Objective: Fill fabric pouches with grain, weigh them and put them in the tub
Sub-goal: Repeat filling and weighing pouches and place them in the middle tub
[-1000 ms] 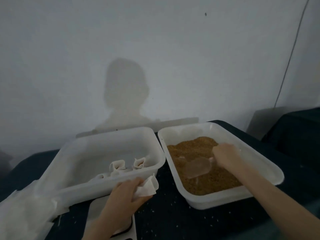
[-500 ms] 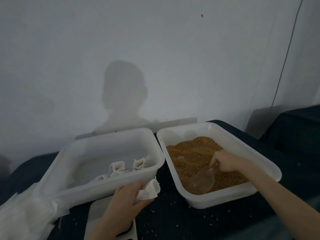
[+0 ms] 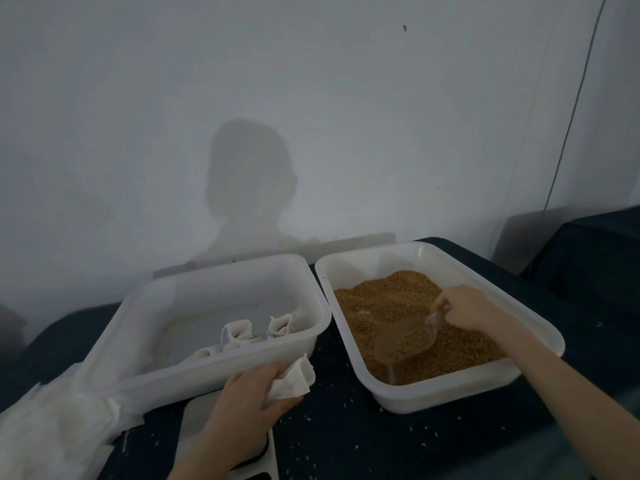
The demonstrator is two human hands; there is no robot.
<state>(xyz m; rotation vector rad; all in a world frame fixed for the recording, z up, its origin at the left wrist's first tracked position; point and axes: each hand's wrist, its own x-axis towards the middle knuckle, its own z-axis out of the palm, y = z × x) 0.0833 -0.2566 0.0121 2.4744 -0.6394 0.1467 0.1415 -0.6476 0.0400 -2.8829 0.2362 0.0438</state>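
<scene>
Dim room: pale wall (image 3: 311, 98) bearing a shadow, thin cable (image 3: 571, 126), perhaps dark-clothed table (image 3: 381, 445).

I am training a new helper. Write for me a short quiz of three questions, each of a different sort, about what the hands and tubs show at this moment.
1. True or false: the clear plastic scoop holds brown grain.
2. Multiple choice: the left hand grips A) a white fabric pouch, B) a spoon, C) a lid.
3. Fill the gap: the filled fabric pouches lie in the ___ white plastic tub.

Key
1. True; the right hand holds the scoop by its handle over the white plastic tub of brown grain.
2. A
3. left
</scene>
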